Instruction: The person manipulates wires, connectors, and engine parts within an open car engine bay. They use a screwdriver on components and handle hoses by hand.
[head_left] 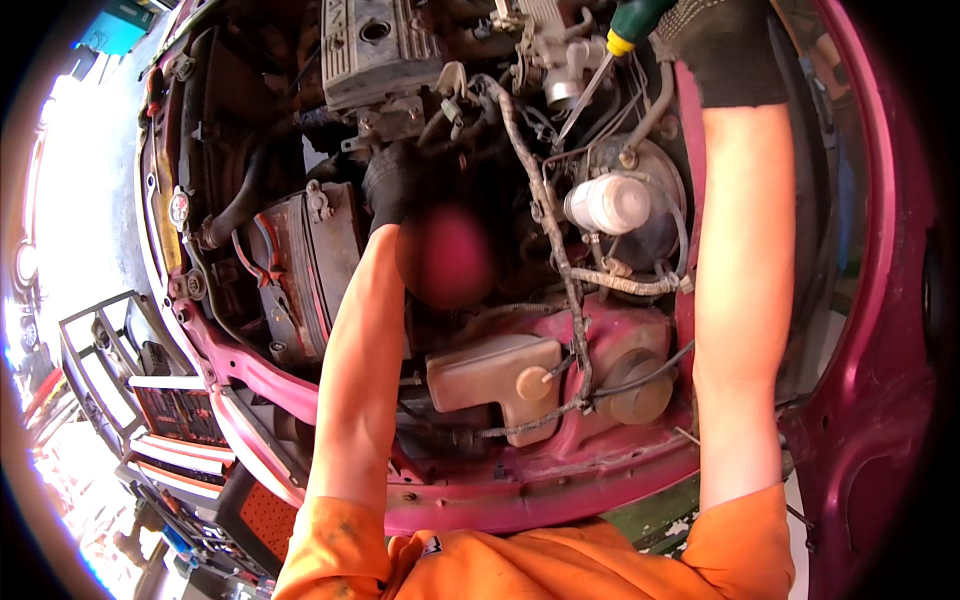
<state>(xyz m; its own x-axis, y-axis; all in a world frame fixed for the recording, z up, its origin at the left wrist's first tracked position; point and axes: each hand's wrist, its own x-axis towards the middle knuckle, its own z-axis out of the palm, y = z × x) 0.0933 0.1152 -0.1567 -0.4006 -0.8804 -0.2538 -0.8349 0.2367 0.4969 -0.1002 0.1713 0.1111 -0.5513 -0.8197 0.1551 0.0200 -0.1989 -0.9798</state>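
Note:
My right hand [732, 50], in a dark glove with a dotted grip pattern, is closed at the top right around a screwdriver [632, 24] with a green and yellow handle. Its metal shaft slants down to the left, the tip among hoses and wires above the white-capped reservoir [608, 204]. Deep in the engine bay, my left hand [392, 185], also dark-gloved, reaches just below the engine's ribbed top cover [378, 55]. Shadow hides its fingers and anything they touch. A taped wiring harness [537, 190] runs down between the two arms.
The battery [310, 270] sits left of my left forearm, with red-handled pliers [268, 248] on it. Nearer are a plastic tank [495, 380] and the pink car body edge [480, 508]. A tool cart [185, 415] stands at the lower left. A dark, pinkish blur covers part of the bay.

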